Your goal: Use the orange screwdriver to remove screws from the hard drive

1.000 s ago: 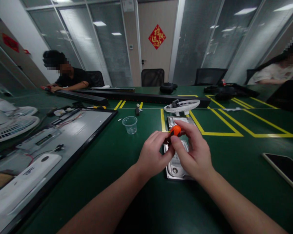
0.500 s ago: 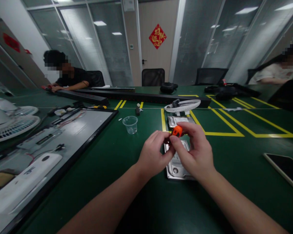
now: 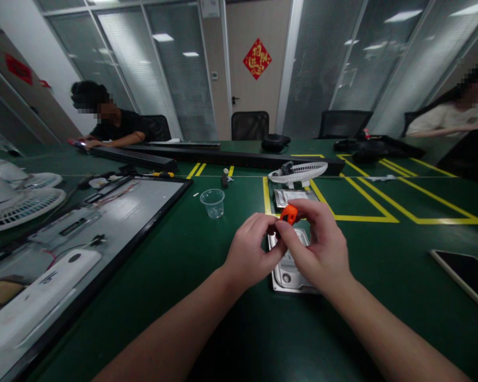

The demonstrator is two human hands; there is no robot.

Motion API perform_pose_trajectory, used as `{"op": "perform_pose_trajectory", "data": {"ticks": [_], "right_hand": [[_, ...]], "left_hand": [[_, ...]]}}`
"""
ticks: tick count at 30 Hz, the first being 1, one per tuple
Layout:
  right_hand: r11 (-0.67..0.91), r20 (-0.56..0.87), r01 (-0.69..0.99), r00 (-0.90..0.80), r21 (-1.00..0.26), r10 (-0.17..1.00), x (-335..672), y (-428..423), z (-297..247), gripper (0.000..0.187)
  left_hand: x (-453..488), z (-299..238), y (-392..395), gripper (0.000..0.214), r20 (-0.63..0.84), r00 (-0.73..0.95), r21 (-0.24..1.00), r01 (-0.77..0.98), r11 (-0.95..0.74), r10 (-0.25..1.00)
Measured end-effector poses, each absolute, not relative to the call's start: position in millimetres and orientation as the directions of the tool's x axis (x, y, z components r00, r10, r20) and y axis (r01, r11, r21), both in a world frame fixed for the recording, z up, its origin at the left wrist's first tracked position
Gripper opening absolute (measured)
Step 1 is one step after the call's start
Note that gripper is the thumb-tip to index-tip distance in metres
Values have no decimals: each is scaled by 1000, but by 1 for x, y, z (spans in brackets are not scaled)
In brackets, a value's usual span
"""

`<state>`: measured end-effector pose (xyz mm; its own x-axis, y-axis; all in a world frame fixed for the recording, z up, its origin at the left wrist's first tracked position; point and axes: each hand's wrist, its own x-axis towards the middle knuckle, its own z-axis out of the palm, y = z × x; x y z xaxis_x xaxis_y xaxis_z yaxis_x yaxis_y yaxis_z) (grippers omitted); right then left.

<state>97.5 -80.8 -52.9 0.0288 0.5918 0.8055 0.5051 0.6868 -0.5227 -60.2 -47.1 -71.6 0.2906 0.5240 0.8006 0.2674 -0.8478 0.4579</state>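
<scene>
My right hand (image 3: 321, 249) is closed, thumb and fingers pinching the orange handle of a screwdriver (image 3: 290, 213), seen nearly end-on with a dark gap in it. My left hand (image 3: 253, 252) is closed too, its fingertips pressed together at the screwdriver's dark front part; its shaft and tip are hidden. Below both hands a silver hard drive (image 3: 290, 278) lies flat on the green table, partly covered by them. A second hard drive (image 3: 281, 198) lies just beyond, in front of a white fan grille (image 3: 310, 171).
A clear plastic cup (image 3: 212, 204) stands left of my hands. At left lies a large opened panel (image 3: 119, 212) with a white casing (image 3: 51, 294) on it. A phone (image 3: 468, 278) lies at right. Long black bars (image 3: 239, 159) cross the table's far side. Two people sit beyond.
The orange handle has turned in my right fingers, so its dark gap faces differently. Both hands stay over the hard drive, almost unmoved.
</scene>
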Motion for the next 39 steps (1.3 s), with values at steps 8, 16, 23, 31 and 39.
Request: {"op": "perform_pose_trajectory", "data": {"ticks": [8, 16, 23, 31, 39], "right_hand": [[698, 789, 495, -41, -517, 613, 99, -85, -51, 45], [700, 814, 501, 16, -509, 581, 97, -82, -53, 38], [700, 793, 503, -45, -508, 608, 99, -83, -52, 45], [694, 813, 511, 16, -507, 582, 98, -81, -53, 37], [700, 780, 474, -43, -534, 624, 99, -84, -52, 45]], "left_hand": [[-59, -68, -48, 7, 798, 330, 432, 270, -860, 504], [-60, -72, -47, 17, 805, 279, 467, 247, -849, 524], [-60, -69, -48, 7, 798, 327, 447, 244, -861, 507], [-60, -73, -48, 18, 812, 275, 462, 237, -855, 515], [-60, -68, -49, 7, 801, 315, 450, 243, -860, 508]]}}
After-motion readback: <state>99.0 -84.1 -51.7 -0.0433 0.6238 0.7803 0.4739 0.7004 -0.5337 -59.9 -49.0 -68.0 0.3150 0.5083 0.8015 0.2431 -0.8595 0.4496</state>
